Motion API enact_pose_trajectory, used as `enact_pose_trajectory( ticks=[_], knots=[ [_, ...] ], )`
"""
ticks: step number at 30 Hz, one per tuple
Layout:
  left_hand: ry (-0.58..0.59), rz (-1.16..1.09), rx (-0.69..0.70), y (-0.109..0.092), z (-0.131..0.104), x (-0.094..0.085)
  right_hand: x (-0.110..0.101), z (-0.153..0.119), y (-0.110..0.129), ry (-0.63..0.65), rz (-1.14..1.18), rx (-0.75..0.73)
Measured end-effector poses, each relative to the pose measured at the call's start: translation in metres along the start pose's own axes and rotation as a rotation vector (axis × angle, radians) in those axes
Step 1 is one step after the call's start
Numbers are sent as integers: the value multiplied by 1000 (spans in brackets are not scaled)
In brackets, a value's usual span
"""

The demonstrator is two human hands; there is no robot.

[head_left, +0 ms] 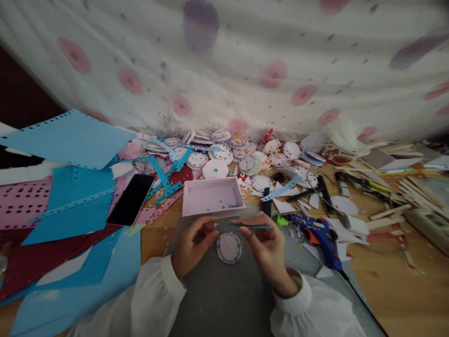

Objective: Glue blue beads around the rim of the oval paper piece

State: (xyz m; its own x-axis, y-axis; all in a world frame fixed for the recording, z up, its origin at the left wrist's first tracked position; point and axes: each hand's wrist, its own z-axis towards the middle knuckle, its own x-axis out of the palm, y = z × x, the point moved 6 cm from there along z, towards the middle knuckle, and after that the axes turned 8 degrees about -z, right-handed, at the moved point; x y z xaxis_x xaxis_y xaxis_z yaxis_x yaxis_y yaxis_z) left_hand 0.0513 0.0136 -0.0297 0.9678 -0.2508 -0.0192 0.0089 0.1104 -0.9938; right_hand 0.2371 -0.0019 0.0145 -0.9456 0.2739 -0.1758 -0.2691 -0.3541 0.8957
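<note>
My right hand (266, 245) is closed around slim teal tweezers (256, 227), whose tips point left toward my other hand. The thumb and index finger of my left hand (194, 243) come close together in a pinch; whatever is between them is too small to name. Between and just below both hands, a round white paper disc (229, 247) with blue and red dots along its rim lies flat on the grey mat (224, 299). Behind the hands stands a shallow white box (196, 199) with several small blue bits on its floor.
Many decorated paper discs (215, 168) are heaped along the back by the flowered curtain (231, 56). To the left lie a black phone (130, 200) and coloured paper sheets (73, 201). A blue glue gun (321, 236), its cord trailing forward, and wooden sticks (389, 215) occupy the right.
</note>
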Motion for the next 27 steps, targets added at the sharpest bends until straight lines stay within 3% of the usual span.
enact_pose_trajectory(
  ticks=[6,13,18,23,27],
  knots=[
    [-18,79,-19,0,1,-2,-2,3,-1,-40,57,48],
    [-63,80,25,-7,1,-5,-23,10,-15,-197,100,103],
    [-134,151,155,-39,2,-13,-32,12,-25,-238,114,145],
    [-181,451,391,-78,30,-25,-36,14,-20,-265,118,111],
    [-73,635,459,-69,64,-27,-35,15,-15,-249,126,98]
  ],
)
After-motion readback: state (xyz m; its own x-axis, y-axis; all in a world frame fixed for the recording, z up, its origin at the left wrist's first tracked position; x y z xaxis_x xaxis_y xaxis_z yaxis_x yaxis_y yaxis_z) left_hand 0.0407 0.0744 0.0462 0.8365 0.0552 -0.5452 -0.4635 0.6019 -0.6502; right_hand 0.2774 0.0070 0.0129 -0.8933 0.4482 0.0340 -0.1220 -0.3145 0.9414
